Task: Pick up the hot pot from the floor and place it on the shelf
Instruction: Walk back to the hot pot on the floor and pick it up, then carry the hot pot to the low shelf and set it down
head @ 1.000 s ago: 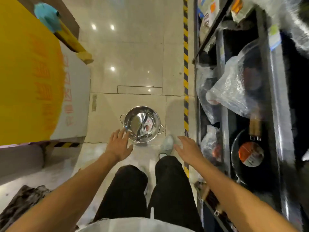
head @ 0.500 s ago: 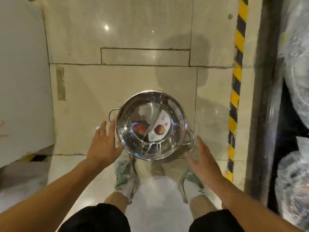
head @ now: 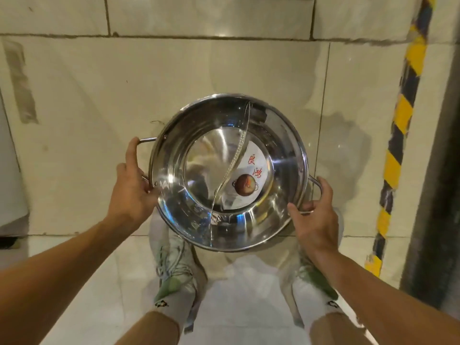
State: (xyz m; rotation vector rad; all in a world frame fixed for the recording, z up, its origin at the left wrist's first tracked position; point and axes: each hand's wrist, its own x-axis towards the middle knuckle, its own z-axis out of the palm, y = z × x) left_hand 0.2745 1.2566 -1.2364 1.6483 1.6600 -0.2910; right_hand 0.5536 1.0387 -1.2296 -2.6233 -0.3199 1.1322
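Steel hot pot (head: 227, 170) now gripped, both hands.

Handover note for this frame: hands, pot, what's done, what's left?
Left hand: closed on the left handle of the hot pot.
Right hand: closed on the right handle.
Pot: steel, divided, sticker inside, over the tiled floor in front of the shoes; whether it has left the floor is unclear.
Done: both handles gripped.
Left: lift, carry to the shelf, which is out of view, and set down.

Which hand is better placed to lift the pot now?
Neither alone: left hand grips the left handle, right hand the right handle of the hot pot. Lift with both.
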